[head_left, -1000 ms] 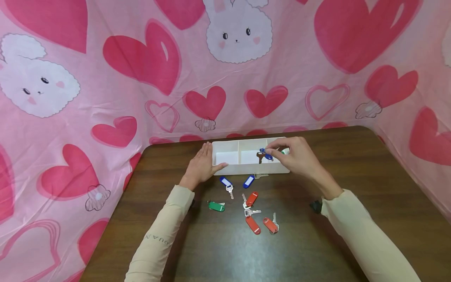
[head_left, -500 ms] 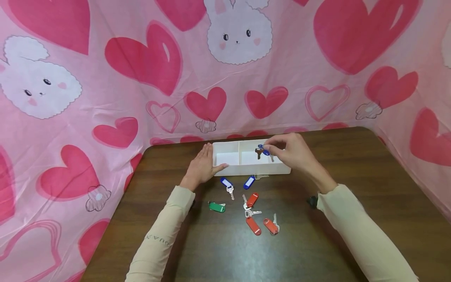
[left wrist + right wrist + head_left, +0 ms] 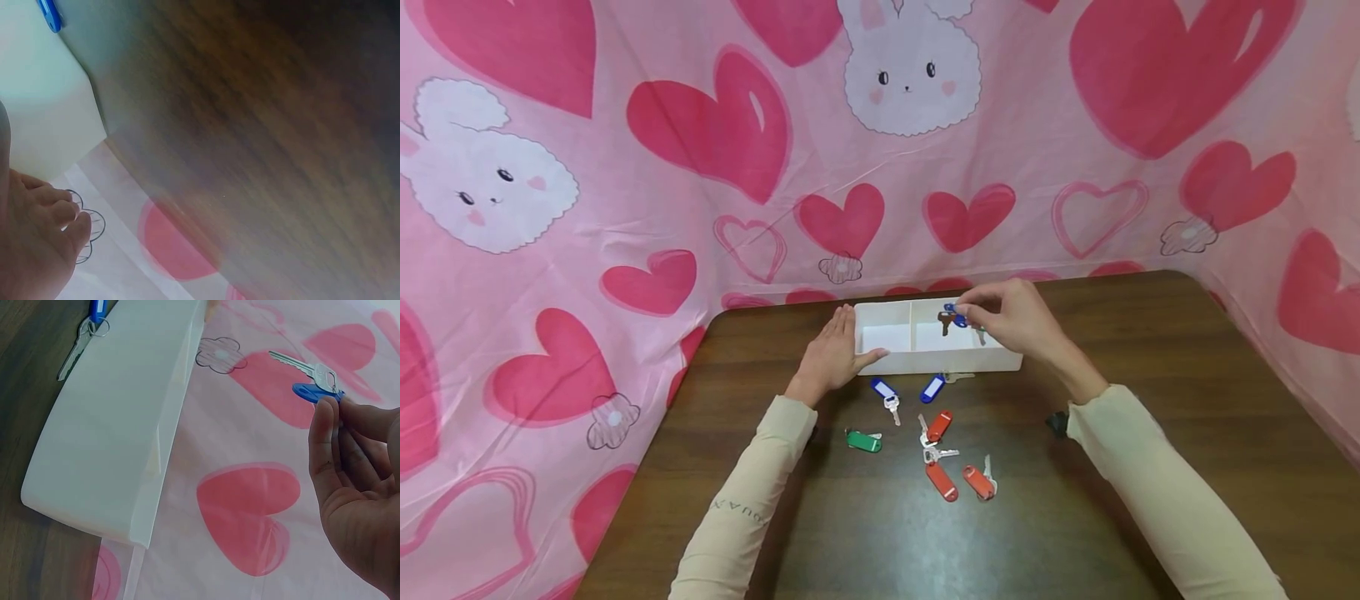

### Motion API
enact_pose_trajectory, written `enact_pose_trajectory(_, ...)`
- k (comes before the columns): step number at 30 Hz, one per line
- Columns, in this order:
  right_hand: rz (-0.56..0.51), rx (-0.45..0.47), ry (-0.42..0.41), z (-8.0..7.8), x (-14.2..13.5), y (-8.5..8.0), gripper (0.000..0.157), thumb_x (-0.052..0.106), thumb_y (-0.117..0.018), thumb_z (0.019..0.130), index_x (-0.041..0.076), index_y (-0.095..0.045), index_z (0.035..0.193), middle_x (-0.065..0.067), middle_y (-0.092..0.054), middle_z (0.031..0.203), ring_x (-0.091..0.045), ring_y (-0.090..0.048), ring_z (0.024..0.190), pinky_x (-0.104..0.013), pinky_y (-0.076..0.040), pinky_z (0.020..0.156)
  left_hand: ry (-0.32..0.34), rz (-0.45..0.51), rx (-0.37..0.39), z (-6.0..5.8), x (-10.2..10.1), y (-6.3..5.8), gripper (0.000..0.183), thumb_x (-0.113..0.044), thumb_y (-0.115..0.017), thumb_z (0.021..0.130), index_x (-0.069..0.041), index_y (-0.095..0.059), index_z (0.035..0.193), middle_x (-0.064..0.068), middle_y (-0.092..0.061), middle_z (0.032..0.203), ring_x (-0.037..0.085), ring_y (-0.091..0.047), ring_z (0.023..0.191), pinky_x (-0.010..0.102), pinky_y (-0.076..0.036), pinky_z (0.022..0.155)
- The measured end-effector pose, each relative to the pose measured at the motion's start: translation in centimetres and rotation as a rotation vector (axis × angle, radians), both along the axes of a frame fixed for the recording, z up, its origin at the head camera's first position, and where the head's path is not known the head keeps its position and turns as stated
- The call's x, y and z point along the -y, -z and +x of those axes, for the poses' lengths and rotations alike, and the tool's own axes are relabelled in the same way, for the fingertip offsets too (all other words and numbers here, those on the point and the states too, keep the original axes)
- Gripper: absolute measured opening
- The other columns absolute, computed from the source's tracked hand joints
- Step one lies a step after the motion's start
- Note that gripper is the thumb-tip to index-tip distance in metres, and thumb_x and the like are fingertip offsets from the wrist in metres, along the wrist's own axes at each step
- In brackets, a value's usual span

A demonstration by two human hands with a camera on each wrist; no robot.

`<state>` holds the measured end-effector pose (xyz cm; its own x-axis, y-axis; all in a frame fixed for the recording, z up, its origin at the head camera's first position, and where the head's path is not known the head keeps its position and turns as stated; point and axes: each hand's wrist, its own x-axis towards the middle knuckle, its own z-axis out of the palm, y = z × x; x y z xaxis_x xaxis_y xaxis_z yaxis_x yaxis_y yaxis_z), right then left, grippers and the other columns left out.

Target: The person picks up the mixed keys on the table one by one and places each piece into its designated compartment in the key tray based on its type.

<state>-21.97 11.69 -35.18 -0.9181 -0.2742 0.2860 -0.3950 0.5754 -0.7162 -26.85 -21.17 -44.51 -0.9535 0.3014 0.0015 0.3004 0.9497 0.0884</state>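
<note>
My right hand (image 3: 1011,317) pinches a blue key tag (image 3: 306,392) between thumb and fingertips, over the white divided box (image 3: 955,361). From that pinch a dark key (image 3: 944,323) and a silvery key (image 3: 981,335) show in the head view, above the middle and right part of the box. In the right wrist view, a silvery key (image 3: 300,365) points outward above the box's rim. My left hand (image 3: 831,354) rests against the box's left end, fingers straight along it and thumb across the front rim. Its fingers (image 3: 62,212) show beside the white wall in the left wrist view.
In front of the box lie two keys with blue tags (image 3: 884,388) (image 3: 933,388). Nearer are a green-tagged key (image 3: 863,441) and three red-tagged keys (image 3: 940,426) on the wooden table (image 3: 880,542). Behind hangs a pink heart-patterned cloth (image 3: 670,200).
My right hand has moved left and slightly up over the box, with the blue-tagged keys still pinched. The left hand stays at the box's left end.
</note>
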Motion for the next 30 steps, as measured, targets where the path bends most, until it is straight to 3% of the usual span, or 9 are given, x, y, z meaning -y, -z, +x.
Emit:
enact_pose_trajectory(10,0.004,0.052,-0.002,-1.1,0.3,-0.2,0.021,0.023,-0.074,0.1,0.01,-0.081,0.115,-0.008,-0.078,0.089,-0.026,-0.067,0.084,-0.032,-0.057,0.067,0.007,-0.047,-0.019,0.0,0.0,-0.2,0.115,-0.083,-0.041,0.094,0.001,-0.013,0.167,0.019,-0.019,0.176,0.034,-0.018,0.165,0.045,-0.024,0.133)
enact_pose_trajectory(20,0.026,0.104,0.003,-2.9,0.6,-0.1,0.022,0.025,-0.072,0.101,0.01,-0.081,0.115,-0.009,-0.078,0.087,-0.024,-0.072,0.082,-0.031,-0.058,0.073,0.01,-0.056,-0.027,0.0,-0.1,-0.1,0.114,-0.083,-0.041,0.094,0.002,-0.016,0.167,0.019,-0.021,0.175,0.034,-0.019,0.165,0.045,-0.024,0.133)
enact_pose_trajectory(30,0.056,0.211,-0.011,-4.7,1.3,-0.9,0.021,0.022,-0.07,0.102,0.009,-0.08,0.116,-0.015,-0.078,0.097,-0.024,-0.069,0.082,-0.028,-0.061,0.075,0.003,-0.04,-0.021,-0.1,-0.1,-0.2,0.114,-0.082,-0.043,0.094,0.001,-0.016,0.167,0.019,-0.021,0.175,0.035,-0.019,0.165,0.046,-0.024,0.133)
